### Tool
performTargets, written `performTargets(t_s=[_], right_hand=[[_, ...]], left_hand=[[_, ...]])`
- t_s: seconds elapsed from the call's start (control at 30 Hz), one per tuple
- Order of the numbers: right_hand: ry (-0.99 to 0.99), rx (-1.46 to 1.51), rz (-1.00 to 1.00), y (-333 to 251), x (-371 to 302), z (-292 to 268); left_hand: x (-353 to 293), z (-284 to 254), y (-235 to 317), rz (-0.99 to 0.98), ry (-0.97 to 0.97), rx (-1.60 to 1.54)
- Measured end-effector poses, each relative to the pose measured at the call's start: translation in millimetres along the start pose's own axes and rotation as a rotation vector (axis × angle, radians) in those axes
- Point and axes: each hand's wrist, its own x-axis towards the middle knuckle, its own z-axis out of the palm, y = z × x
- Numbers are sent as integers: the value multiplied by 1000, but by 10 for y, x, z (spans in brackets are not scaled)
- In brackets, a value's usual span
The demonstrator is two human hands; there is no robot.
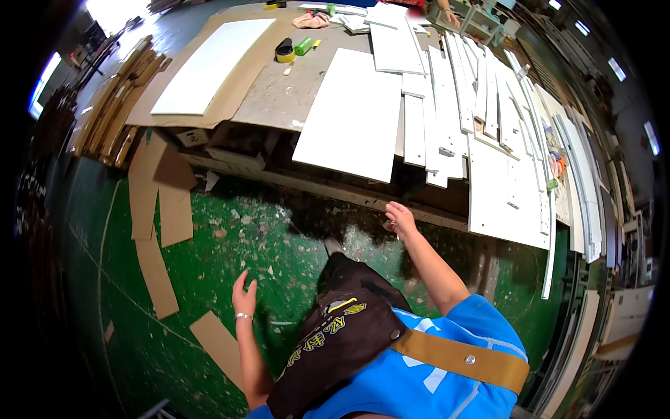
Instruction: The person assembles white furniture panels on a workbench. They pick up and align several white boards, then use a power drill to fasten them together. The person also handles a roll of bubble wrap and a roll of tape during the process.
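Observation:
My left hand (244, 299) hangs over the green floor with thumb and fingers apart, holding nothing; a band circles its wrist. Just short of the table's front edge is my right hand (400, 221), its fingers bent. A small pale bit shows by its thumb, too small to name. Nearest to this hand, a large white panel (352, 115) lies on the table and overhangs the front edge. Right of that, several narrow white boards (413, 129) lie close together and overlap, some with drilled holes. Another white panel (213, 66) rests on cardboard at the table's left.
A black tape roll (285, 51) and a green roll (303, 46) sit on the table (269, 98). Cardboard strips (155, 276) lie on the floor at left, near stacked brown boards (115, 101). At the far side, another person's hand (450, 17) shows. Long boards stand at right.

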Motion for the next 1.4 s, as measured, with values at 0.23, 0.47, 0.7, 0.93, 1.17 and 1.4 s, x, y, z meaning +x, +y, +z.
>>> performTargets(t_s=[0.23,0.47,0.7,0.93,1.17,1.4], right_hand=[[289,-104,-291,-296,1197,213],[289,-179,-131,-563,1309,389],[337,-118,-13,-346,1360,653],[213,41,221,8,458,1677],[345,50,177,-35,-79,2465],[172,-248,-226,-1230,-947,3076]], left_hand=[[2143,1048,1406,430,-338,156],[3389,2226,1700,291,-579,93],[3910,2454,1301,-182,-737,-451],[4066,1329,1013,-292,-808,-411],[4245,958,787,-186,-741,-394],[4322,1068,620,-260,-1030,-443]])
